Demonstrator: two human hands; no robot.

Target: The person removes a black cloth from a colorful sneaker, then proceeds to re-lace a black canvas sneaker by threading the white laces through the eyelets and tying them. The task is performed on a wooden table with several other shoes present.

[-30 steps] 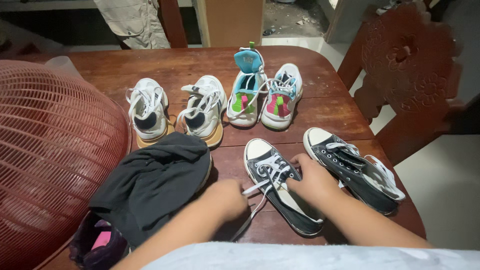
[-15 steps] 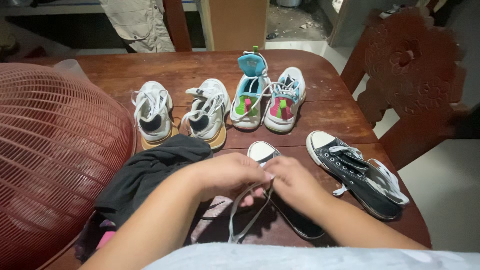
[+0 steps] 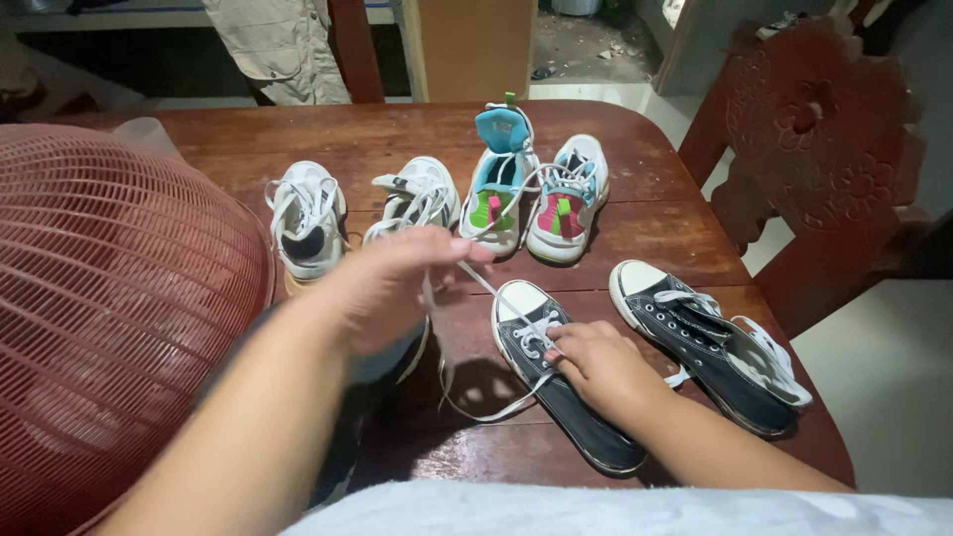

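Left hand, frame centre, pinches white lace taut; right hand fingers press black sneaker on tabletop.

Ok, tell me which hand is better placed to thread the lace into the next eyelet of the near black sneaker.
Probably the left hand: it pinches the white lace taut above the black sneaker. The right hand rests on the eyelets, steadying the shoe.
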